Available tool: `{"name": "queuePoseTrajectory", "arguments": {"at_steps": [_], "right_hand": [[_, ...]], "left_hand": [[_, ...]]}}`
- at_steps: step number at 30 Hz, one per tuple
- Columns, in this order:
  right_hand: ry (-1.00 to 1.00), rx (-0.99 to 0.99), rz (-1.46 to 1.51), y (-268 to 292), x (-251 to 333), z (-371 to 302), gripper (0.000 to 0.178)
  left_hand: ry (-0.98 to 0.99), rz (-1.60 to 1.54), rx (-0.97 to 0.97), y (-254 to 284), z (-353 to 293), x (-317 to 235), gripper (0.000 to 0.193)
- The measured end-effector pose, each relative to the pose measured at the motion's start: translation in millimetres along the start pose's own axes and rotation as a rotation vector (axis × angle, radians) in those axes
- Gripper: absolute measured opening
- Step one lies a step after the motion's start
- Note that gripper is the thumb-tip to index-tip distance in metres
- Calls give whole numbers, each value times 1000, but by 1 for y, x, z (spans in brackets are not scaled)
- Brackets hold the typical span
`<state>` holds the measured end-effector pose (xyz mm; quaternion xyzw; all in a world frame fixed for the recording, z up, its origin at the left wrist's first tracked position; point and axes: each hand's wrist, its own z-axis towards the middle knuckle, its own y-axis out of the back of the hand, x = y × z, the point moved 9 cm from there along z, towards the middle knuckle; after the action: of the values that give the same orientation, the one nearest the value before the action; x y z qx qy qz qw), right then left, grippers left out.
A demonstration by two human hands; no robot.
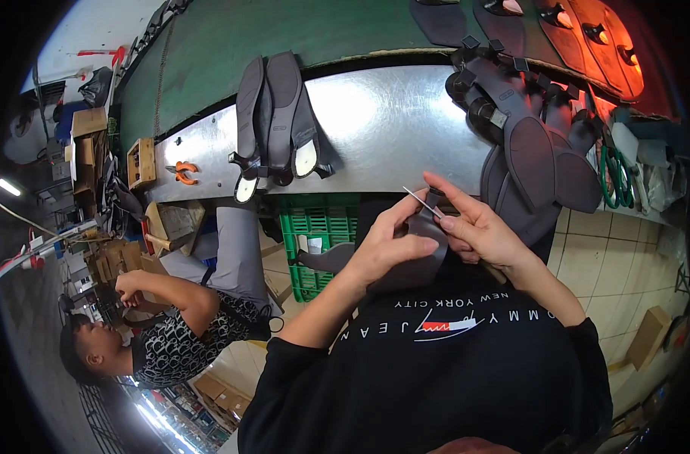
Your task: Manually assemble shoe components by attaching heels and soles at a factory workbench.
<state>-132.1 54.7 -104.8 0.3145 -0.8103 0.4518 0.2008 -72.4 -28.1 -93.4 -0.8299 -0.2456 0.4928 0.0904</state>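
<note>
Black T-shirt fabric (436, 393) fills the foreground, before which the left hand (383, 253) grips a dark grey, smooth-surfaced shoe piece (430, 228) while the right hand (485, 231) pinches a slim silvery tool (418, 200), perhaps a blade, best guided lightly, clear of the steadying fingers.

Dark heeled shoe soles (533, 163) and orange-handled pliers (184, 173) lie on a metal-topped bench (386, 113) in a shoemaking workshop, where a green plastic crate (331, 203), stacked cardboard boxes (120, 259) and a seated co-worker (197, 329) fill the tiled floor's (604, 253) edge.
</note>
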Motion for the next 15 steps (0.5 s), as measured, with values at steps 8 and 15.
{"name": "queuePoseTrajectory", "arguments": {"at_steps": [8,15], "right_hand": [[57,-78,57,6,-4,-4,45],[71,-67,-3,11,-7,-10,41]], "left_hand": [[-102,151,-18,-10,-6,-7,58],[-30,109,-19,-15,-9,1,39]]}}
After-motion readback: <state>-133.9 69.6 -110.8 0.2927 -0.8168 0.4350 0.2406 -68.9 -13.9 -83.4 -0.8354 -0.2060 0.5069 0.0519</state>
